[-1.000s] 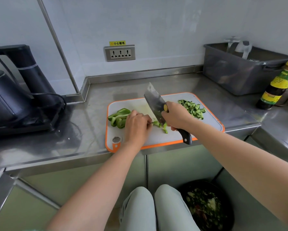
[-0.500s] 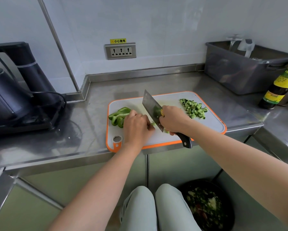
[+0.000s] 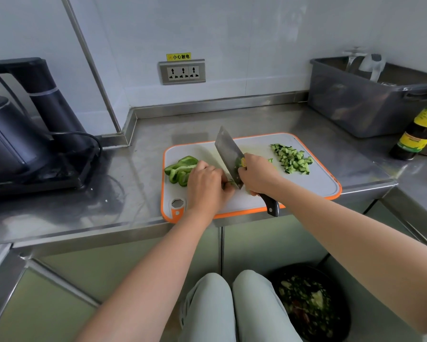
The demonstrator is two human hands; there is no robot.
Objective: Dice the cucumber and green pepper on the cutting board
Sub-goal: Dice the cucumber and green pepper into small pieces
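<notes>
— Where do we see the green pepper [image 3: 180, 169]?

— On the left part of the cutting board [image 3: 306, 188], in strips, with our left grip [image 3: 208, 186] over its right end. The fingers are curled and hold a strip down against the board, right beside the blade.

— And our right grip [image 3: 258, 176]?

— Clenched round the cleaver [image 3: 228, 154], close to the blade, with the dark handle sticking out past the board's near edge. The blade tilts, heel low by the left knuckles and tip raised toward the wall.

— The cucumber?

— We count it done: the diced cucumber [image 3: 292, 159] lies heaped on the board's far right part, apart from both hands.

— What else do we see on the desk [image 3: 145, 164]?

— A black kettle [image 3: 10, 144] at the left, a grey tub [image 3: 355, 112] at the back right, and a bottle [image 3: 417, 132] beside it.
</notes>
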